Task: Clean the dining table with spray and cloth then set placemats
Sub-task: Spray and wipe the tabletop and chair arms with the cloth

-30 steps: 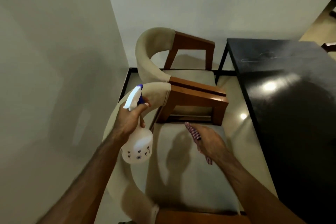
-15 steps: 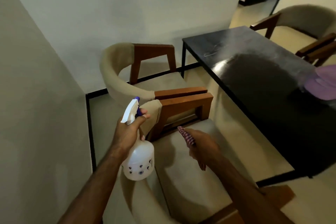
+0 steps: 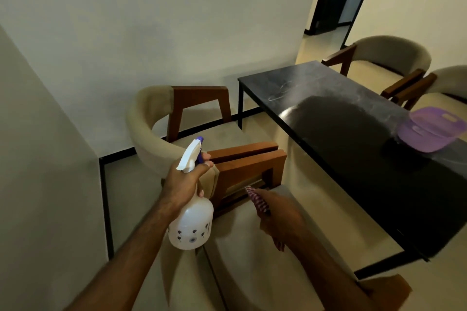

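Beige chairs (image 3: 161, 118) between person and black table (image 3: 353, 139), left hand (image 3: 183, 180) gripping spray bottle (image 3: 190, 219), right hand (image 3: 280, 219) clutching cloth (image 3: 257, 201)

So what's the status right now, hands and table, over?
Left hand grips spray bottle; right hand holds cloth. Table not yet wiped, purple placemats lying on it. Chairs between hands and table.

Purple placemats (image 3: 429, 131) newly in view.
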